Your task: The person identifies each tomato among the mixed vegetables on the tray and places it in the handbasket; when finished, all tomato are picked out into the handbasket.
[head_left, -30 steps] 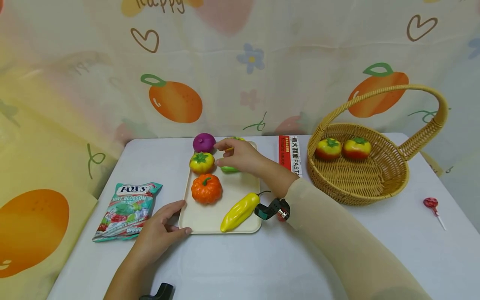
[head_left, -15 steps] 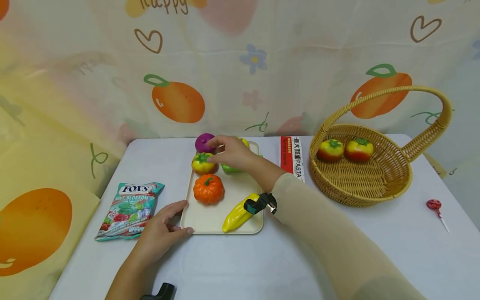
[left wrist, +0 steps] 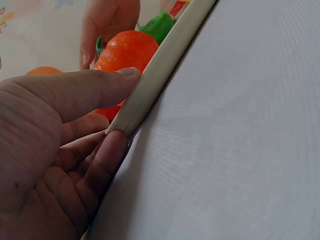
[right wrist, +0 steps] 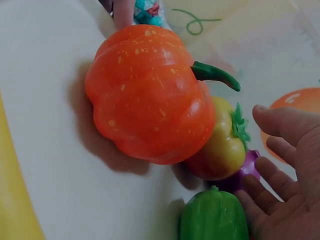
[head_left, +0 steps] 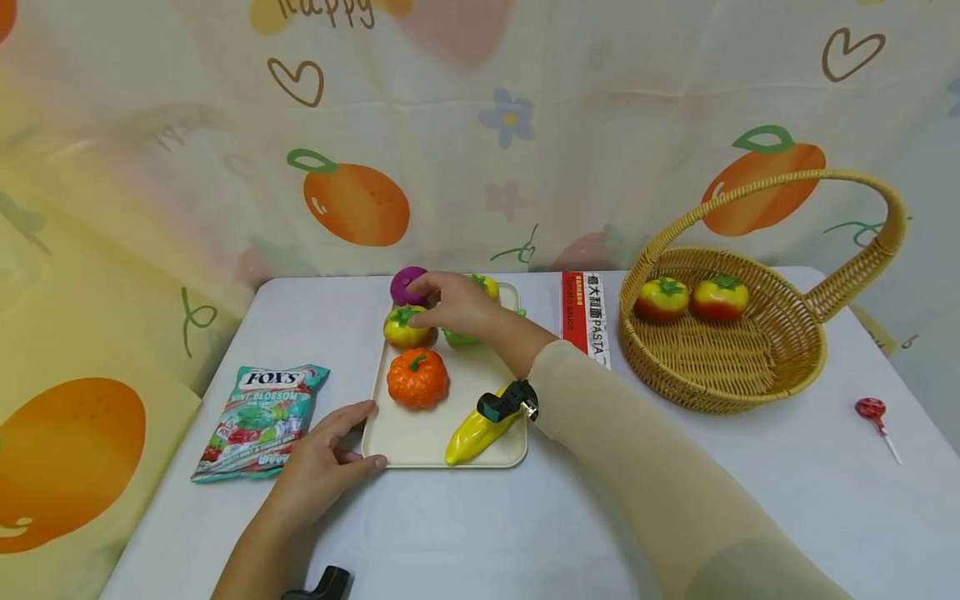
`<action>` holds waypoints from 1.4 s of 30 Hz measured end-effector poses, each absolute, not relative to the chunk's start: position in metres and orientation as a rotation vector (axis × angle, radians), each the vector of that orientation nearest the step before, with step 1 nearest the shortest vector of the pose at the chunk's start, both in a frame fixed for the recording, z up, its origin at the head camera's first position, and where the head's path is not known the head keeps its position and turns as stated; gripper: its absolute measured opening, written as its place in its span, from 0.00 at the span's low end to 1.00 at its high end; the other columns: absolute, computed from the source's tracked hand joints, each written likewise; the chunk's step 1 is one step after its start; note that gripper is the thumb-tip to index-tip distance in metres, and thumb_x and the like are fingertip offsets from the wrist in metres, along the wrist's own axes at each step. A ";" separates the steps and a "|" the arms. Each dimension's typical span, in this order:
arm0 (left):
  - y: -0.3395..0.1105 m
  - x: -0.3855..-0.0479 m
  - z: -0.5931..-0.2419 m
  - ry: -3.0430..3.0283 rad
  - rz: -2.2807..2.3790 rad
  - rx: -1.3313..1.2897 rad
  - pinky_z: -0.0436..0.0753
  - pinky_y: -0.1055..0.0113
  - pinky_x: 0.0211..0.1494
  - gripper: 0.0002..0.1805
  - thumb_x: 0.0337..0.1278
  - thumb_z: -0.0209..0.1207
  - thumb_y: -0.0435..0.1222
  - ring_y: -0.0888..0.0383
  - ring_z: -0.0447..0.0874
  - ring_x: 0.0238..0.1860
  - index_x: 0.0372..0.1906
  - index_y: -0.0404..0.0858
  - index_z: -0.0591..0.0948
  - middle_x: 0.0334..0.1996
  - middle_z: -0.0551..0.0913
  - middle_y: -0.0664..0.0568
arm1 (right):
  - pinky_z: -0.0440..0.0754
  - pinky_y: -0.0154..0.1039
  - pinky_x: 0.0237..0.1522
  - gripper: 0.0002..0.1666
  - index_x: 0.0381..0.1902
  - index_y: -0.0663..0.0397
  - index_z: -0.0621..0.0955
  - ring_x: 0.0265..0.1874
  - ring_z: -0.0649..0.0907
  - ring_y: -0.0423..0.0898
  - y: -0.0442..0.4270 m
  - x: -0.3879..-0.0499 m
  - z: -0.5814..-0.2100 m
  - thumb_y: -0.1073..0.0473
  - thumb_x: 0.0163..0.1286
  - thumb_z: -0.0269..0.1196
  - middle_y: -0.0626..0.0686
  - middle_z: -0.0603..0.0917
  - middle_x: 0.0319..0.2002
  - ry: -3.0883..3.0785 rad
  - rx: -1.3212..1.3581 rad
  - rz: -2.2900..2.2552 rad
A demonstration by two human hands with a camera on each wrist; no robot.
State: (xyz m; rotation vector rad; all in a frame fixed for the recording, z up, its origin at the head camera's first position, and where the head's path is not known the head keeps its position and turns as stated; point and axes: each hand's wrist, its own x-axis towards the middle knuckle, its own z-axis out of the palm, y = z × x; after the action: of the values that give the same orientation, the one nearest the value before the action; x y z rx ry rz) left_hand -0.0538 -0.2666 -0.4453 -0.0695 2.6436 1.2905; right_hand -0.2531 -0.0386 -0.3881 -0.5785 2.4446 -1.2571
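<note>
1. The yellow-and-red, round toy persimmon with a green leafy top (head_left: 402,337) sat on the flat cream tray with a raised rim (head_left: 480,367), just by the thumb of the right hand (head_left: 462,307).
2. The right fingers were spread and loosely bent, gripping nothing; I could not tell whether the thumb touched the persimmon.
3. Near the right fingertips lay the round, glossy purple toy onion (head_left: 402,283).
4. The ribbed green toy vegetable (right wrist: 214,217) lay below the right fingers, partly hidden by them from the head.
5. Nearer the person than the right fingers was the ribbed orange toy pumpkin with a green stem (head_left: 417,380).
6. The left hand (head_left: 326,454) pinched the tray's near left corner between thumb and fingers.
7. Just left of the left fingers lay the shiny teal candy bag (head_left: 255,427).
8. Well to the right of the right fingers stood the tan wicker basket with an arched handle (head_left: 675,385).
</note>
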 end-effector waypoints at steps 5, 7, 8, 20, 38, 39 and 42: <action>-0.267 -0.054 -0.446 2.637 1.299 -0.069 0.86 0.71 0.45 0.45 0.56 0.80 0.40 0.53 0.82 0.44 0.79 0.42 0.74 0.77 0.72 0.46 | 0.80 0.38 0.64 0.31 0.68 0.48 0.82 0.60 0.80 0.47 -0.042 -0.255 -0.392 0.54 0.69 0.77 0.48 0.83 0.62 2.434 -0.598 -1.264; -0.267 -0.054 -0.446 2.641 1.295 -0.064 0.86 0.71 0.46 0.45 0.56 0.80 0.41 0.53 0.82 0.44 0.79 0.42 0.73 0.77 0.72 0.46 | 0.80 0.37 0.64 0.31 0.68 0.48 0.82 0.59 0.80 0.46 -0.044 -0.256 -0.394 0.54 0.69 0.77 0.48 0.84 0.62 2.444 -0.607 -1.255; -0.267 -0.054 -0.446 2.642 1.292 -0.062 0.86 0.71 0.46 0.45 0.56 0.80 0.41 0.53 0.82 0.43 0.79 0.42 0.73 0.77 0.72 0.46 | 0.80 0.37 0.64 0.31 0.68 0.48 0.82 0.59 0.80 0.46 -0.045 -0.257 -0.394 0.54 0.69 0.77 0.48 0.84 0.62 2.452 -0.618 -1.241; -0.268 -0.053 -0.445 2.638 1.307 -0.050 0.86 0.71 0.46 0.45 0.56 0.80 0.40 0.52 0.82 0.43 0.79 0.42 0.74 0.77 0.73 0.46 | 0.80 0.38 0.64 0.28 0.65 0.46 0.84 0.59 0.80 0.46 -0.053 -0.254 -0.396 0.54 0.69 0.77 0.47 0.84 0.63 2.511 -0.622 -1.149; -0.268 -0.053 -0.446 2.628 1.336 -0.062 0.87 0.71 0.46 0.45 0.55 0.80 0.37 0.52 0.83 0.41 0.78 0.43 0.74 0.76 0.73 0.48 | 0.80 0.42 0.66 0.32 0.67 0.47 0.83 0.60 0.80 0.46 -0.058 -0.256 -0.401 0.52 0.67 0.78 0.47 0.84 0.63 2.543 -0.721 -0.994; -0.268 -0.053 -0.446 2.629 1.337 -0.059 0.87 0.71 0.46 0.45 0.55 0.80 0.37 0.52 0.83 0.41 0.78 0.43 0.74 0.76 0.73 0.48 | 0.79 0.42 0.66 0.32 0.67 0.47 0.83 0.60 0.80 0.46 -0.058 -0.256 -0.401 0.52 0.67 0.78 0.47 0.85 0.63 2.547 -0.732 -0.986; -0.268 -0.053 -0.447 2.633 1.338 -0.050 0.87 0.71 0.47 0.44 0.56 0.80 0.37 0.52 0.84 0.42 0.78 0.43 0.74 0.76 0.74 0.48 | 0.79 0.43 0.67 0.33 0.68 0.47 0.83 0.60 0.80 0.46 -0.058 -0.256 -0.400 0.51 0.67 0.78 0.47 0.85 0.63 2.564 -0.762 -0.954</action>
State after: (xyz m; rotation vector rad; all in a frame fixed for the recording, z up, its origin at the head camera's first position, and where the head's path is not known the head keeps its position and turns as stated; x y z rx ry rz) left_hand -0.0530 -0.2683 -0.4468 -0.0499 2.6335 1.3382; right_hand -0.2560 -0.0578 -0.4004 -0.7619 2.5642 -0.9539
